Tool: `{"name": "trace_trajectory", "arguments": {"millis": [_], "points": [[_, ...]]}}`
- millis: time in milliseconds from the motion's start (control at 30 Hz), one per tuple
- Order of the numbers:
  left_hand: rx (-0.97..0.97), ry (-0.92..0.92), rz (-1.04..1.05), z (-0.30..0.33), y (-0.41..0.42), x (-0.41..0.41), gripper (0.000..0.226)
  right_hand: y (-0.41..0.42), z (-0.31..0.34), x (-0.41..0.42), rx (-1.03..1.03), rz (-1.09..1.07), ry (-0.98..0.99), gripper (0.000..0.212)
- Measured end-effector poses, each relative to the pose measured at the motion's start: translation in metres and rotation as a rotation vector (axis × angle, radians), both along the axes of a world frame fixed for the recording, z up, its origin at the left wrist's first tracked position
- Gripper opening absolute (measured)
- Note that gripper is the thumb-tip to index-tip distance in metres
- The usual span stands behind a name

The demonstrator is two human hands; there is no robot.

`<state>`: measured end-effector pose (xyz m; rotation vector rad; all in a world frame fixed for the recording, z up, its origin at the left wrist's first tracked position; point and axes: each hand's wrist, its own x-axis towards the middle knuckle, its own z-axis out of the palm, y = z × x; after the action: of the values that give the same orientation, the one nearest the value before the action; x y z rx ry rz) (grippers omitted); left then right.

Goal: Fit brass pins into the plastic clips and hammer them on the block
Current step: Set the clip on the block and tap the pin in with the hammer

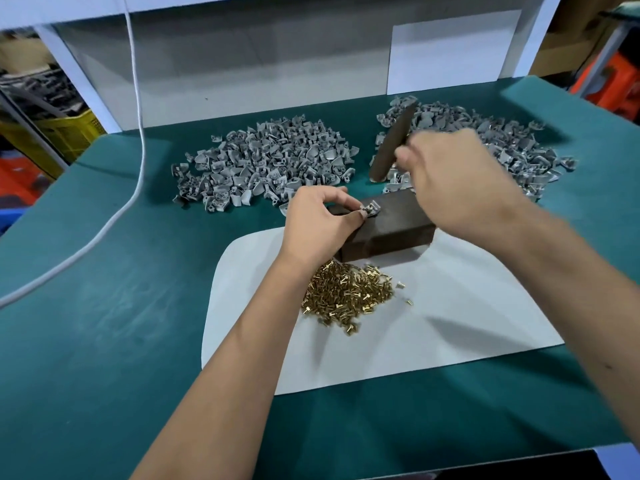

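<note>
A dark metal block (398, 226) lies on a white sheet (433, 323) in the middle of the table. My left hand (318, 223) pinches a small grey plastic clip (371, 209) on the block's top left edge. My right hand (457, 174), blurred by motion, grips a dark metal bar (391, 143) raised above the block and tilted up to the right. A heap of brass pins (346, 292) lies on the sheet just in front of the block.
Two heaps of grey plastic clips sit behind the block, one at the left (266, 164) and one at the right (502, 147). A white cable (138, 98) hangs down at the left and runs across the green table mat (104, 306).
</note>
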<state>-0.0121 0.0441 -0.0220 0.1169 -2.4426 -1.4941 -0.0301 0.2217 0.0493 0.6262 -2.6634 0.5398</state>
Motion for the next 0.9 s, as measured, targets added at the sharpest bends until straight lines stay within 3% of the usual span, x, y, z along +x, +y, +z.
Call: {"name": "trace_trajectory", "arguments": {"millis": [67, 167, 333, 400, 500, 600, 700, 900], "points": [[0.007, -0.006, 0.002, -0.001, -0.001, -0.001, 0.006, -0.004, -0.008, 0.001, 0.001, -0.028, 0.057, 0.033], [0.039, -0.011, -0.022, -0.001, -0.001, 0.0, 0.007, -0.009, -0.021, 0.0, 0.231, -0.004, -0.128, 0.029], [0.047, -0.009, -0.021, 0.001, 0.0, 0.002, 0.011, 0.01, -0.007, -0.008, 0.126, 0.122, -0.163, 0.032], [0.087, -0.029, -0.019, 0.001, 0.001, 0.003, 0.014, 0.026, -0.003, -0.008, 0.0, 0.227, -0.28, 0.03], [0.213, -0.074, -0.037, 0.002, 0.003, 0.004, 0.02, 0.053, -0.001, -0.01, -0.107, 0.391, -0.567, 0.011], [0.271, -0.101, -0.052, 0.004, 0.005, 0.005, 0.022, 0.074, -0.008, -0.015, -0.018, 0.444, -0.766, 0.015], [0.295, -0.114, -0.068, 0.005, 0.006, 0.006, 0.023, 0.081, -0.02, -0.017, 0.125, 0.399, -0.778, 0.022], [0.296, -0.094, -0.102, 0.007, 0.007, 0.008, 0.024, 0.084, -0.016, -0.016, 0.198, 0.279, -0.649, 0.01]]}}
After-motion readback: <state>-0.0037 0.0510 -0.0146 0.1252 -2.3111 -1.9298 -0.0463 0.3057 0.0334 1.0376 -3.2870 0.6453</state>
